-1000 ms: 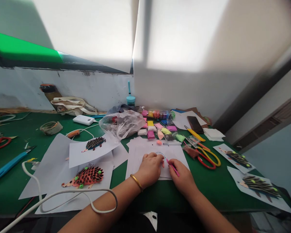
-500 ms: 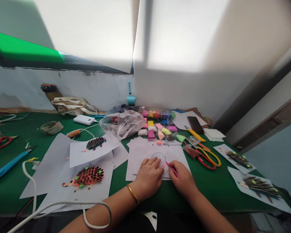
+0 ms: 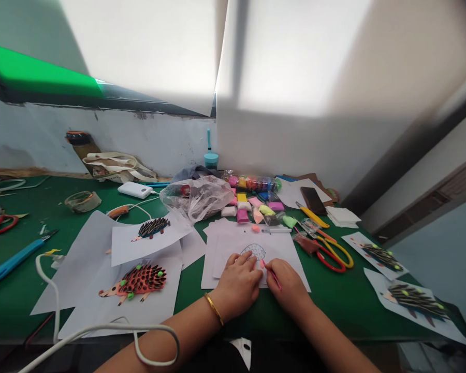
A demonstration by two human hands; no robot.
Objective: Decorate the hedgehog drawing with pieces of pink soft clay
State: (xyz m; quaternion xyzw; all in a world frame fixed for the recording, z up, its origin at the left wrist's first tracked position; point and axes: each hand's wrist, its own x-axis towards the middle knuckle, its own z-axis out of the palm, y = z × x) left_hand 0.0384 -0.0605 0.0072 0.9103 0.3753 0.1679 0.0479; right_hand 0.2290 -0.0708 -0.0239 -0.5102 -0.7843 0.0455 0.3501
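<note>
The right hand (image 3: 287,282) pinches a pink tool (image 3: 271,273), its long axis running from the fingers up-left toward the hedgehog outline (image 3: 255,251) on the paper (image 3: 287,248) near the table's front edge. The left hand (image 3: 238,282), fingers apparently closed, presses just beside it

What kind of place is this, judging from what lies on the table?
Probably a craft or hobby workspace. On the green table lie packets of coloured modelling clay, scissors and finished hedgehog pictures on paper. The right hand holds a pink tool over a drawn hedgehog outline.
</note>
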